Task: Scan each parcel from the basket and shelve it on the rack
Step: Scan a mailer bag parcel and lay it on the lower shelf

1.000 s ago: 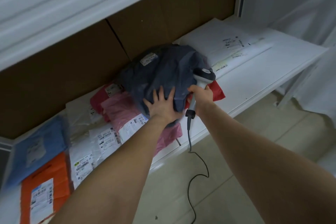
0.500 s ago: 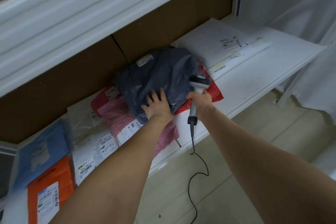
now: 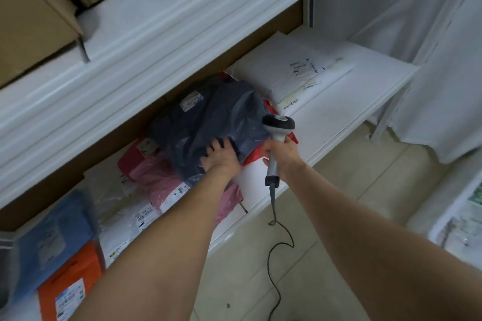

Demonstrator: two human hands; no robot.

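A dark blue-grey plastic parcel (image 3: 208, 114) with a white label lies on the white rack shelf (image 3: 336, 112), on top of red and pink parcels. My left hand (image 3: 220, 157) rests flat on its near edge with fingers spread. My right hand (image 3: 280, 154) grips the handle of a grey barcode scanner (image 3: 277, 128), whose head is just right of the parcel. The scanner's cable hangs down to the floor.
White parcels (image 3: 287, 70) lie at the shelf's back right. Pink (image 3: 167, 180), white, blue (image 3: 52, 240) and orange (image 3: 70, 281) parcels fill the shelf's left part. Cardboard boxes (image 3: 31, 21) stand on the shelf above. Beige floor tiles lie below.
The dark parcel has been pushed deeper onto the shelf. My left hand followed it and still lies on it. The view has tilted upward, showing the upper shelf's boxes.
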